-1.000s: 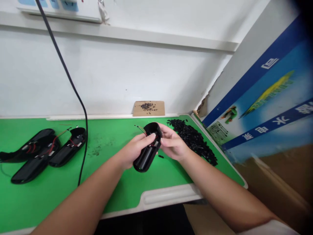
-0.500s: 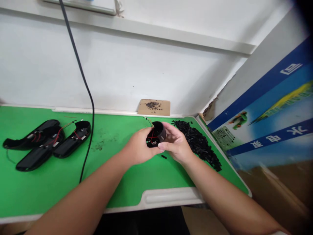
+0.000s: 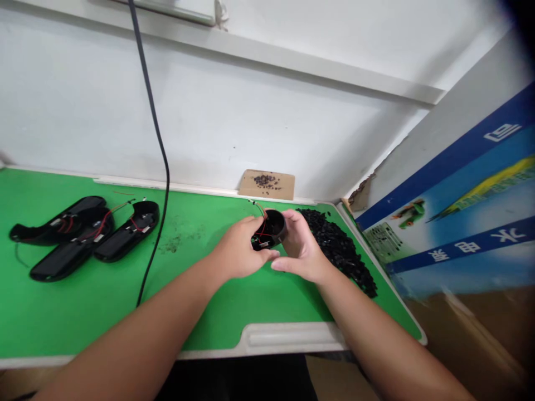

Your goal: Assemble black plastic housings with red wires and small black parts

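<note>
A black plastic housing (image 3: 275, 225) with a rounded cup-like end and thin red and other coloured wires is held above the green table. My left hand (image 3: 240, 249) is closed round its left side, covering much of it. On the other side, my right hand (image 3: 304, 248) has thumb and fingers apart; its fingertips are at the housing's far right rim, and whether they press on it is unclear. Just right of that hand lies a heap of small black plastic pieces (image 3: 340, 248).
Several similar black housings with red wires (image 3: 127, 231) lie at the left. A black cable (image 3: 152, 111) hangs down across the table. Small dark bits sit on a cardboard piece (image 3: 246, 186) by the wall. A printed cardboard box (image 3: 451, 223) stands at the right.
My right thumb has come away from the housing and the right hand has opened a little. My left hand keeps its hold. The camera view has shifted slightly.
</note>
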Motion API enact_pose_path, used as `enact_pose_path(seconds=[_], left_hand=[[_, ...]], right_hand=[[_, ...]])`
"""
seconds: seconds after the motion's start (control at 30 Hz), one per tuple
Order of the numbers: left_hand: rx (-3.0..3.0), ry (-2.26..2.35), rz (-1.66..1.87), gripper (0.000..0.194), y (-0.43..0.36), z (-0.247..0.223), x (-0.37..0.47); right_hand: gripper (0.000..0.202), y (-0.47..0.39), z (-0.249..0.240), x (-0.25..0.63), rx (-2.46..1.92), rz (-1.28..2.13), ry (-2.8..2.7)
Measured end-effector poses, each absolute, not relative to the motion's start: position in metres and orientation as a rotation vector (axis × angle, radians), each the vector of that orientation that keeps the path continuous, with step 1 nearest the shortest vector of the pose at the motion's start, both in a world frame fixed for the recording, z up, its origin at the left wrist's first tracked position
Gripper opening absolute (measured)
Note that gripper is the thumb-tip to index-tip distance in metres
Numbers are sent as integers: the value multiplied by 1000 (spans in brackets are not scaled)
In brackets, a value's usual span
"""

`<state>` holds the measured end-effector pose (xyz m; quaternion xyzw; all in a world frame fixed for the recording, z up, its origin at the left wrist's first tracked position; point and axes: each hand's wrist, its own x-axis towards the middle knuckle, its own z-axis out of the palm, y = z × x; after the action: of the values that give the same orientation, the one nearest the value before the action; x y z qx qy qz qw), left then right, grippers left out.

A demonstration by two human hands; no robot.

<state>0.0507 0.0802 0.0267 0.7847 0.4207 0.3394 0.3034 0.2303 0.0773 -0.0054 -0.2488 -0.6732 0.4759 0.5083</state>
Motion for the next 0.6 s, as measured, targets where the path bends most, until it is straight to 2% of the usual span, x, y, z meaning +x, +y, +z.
enact_pose_path(seconds=[0.37,0.6], left_hand=[[2179,1200,831,46,78,23,52],[2213,1214,816,44,76,23,53]], right_hand=[[96,77,-4,239,-652,943,-1933],[92,80,-12,242,-643,939,-1881]])
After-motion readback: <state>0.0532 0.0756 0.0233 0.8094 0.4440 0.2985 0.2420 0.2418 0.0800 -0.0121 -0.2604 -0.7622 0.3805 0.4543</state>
